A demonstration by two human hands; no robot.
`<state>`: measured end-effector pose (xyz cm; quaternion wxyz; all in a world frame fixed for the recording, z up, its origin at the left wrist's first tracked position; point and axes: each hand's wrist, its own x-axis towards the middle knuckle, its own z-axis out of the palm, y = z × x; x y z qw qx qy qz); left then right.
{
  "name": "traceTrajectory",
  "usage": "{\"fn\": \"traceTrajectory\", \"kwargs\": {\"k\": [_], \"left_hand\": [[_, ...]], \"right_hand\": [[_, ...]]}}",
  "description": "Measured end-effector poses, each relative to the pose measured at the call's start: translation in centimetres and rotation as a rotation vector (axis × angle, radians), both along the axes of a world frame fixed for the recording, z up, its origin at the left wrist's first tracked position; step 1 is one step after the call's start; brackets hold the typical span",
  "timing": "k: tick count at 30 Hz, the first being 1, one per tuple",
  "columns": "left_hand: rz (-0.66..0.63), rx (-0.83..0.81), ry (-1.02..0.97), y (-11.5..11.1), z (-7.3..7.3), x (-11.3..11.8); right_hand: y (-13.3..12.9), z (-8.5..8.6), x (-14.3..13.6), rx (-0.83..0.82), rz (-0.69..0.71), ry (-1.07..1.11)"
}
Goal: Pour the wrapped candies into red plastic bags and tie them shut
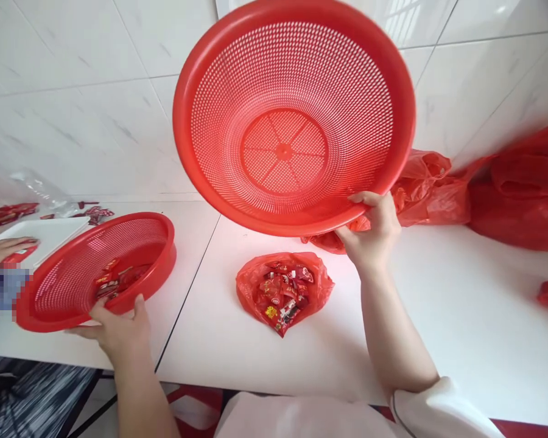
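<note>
Red baskets, 2 rims apart

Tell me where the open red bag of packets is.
In the head view, the open red bag lies on the white table, centre-right of the left hand and below the raised basket in the right hand.
</note>
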<state>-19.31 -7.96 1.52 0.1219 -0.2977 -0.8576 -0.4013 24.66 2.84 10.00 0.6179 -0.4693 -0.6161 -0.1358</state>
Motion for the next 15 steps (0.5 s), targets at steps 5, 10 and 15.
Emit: {"fn": "traceTrajectory", "kwargs": {"k": [5, 10, 15], "left_hand": [[-0.065, 0.307, 0.149, 0.9, -1.2, -1.6], [-0.272, 0.434, 0.062, 3.8, -1.4, 0.2], [-0.544, 0.487, -0.163, 8.7, -0.8, 3.8]], "right_hand": [[-0.3, 0.4, 1.6, 0.047, -0.082, 0.039], [-0.6, 0.6, 2.4, 0.082, -0.094, 0.054], [-0.8, 0.8, 1.9, 0.124, -0.074, 0.031]]}}
